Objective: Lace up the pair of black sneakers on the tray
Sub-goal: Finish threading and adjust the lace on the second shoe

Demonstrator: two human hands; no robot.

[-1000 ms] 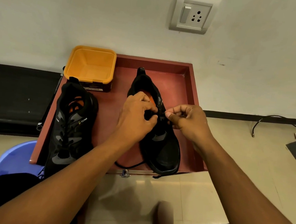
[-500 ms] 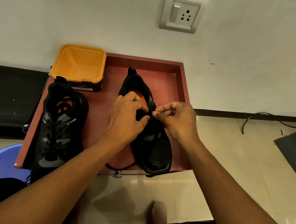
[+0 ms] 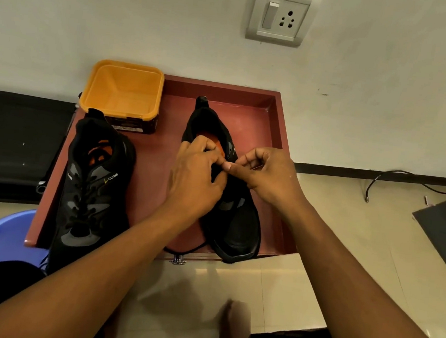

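Maroon tray [image 3: 279,136] by white wall – laced sneaker [image 3: 89,188] left, unlaced sneaker [image 3: 238,224] right. Left hand [image 3: 193,182] gripping its upper, right hand [image 3: 270,176] pinching lace [image 3: 189,249] at eyelets. Risks: skipped eyelet – black on black; trailing tail snagging tray front.

I sit in a plain indoor room, probably a home: a white painted wall [image 3: 121,22] with a switch-and-socket plate [image 3: 278,17], glossy beige floor tiles [image 3: 346,235], black skirting [image 3: 339,170] and a loose cable [image 3: 367,192] on the floor.
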